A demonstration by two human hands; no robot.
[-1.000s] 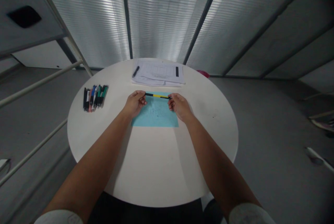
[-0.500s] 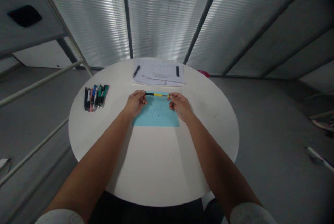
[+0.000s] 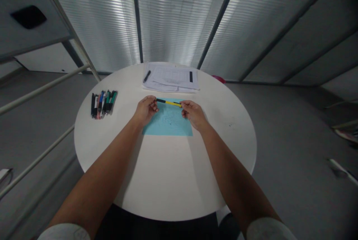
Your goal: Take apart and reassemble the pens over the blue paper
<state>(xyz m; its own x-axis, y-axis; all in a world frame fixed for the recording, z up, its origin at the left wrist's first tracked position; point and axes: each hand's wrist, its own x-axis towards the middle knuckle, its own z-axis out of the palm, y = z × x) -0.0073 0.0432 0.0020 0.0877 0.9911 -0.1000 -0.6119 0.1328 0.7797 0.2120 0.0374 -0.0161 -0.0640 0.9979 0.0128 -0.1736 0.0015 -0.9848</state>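
A black and yellow pen is stretched between my two hands, above the far part of a light blue sheet of paper. My left hand pinches its black end. At the yellow end, the fingers of my right hand are closed on it. The pen slants slightly down toward the right. Faint dark marks show on the blue sheet, too small to read.
The round white table carries a row of several pens at the left. White printed papers lie at the far edge, with a black pen on them. A metal frame stands left of the table.
The pen has turned so that more yellow and a dark clip-like strip show near my right hand. Its right end sits slightly lower. Both hands have barely moved.
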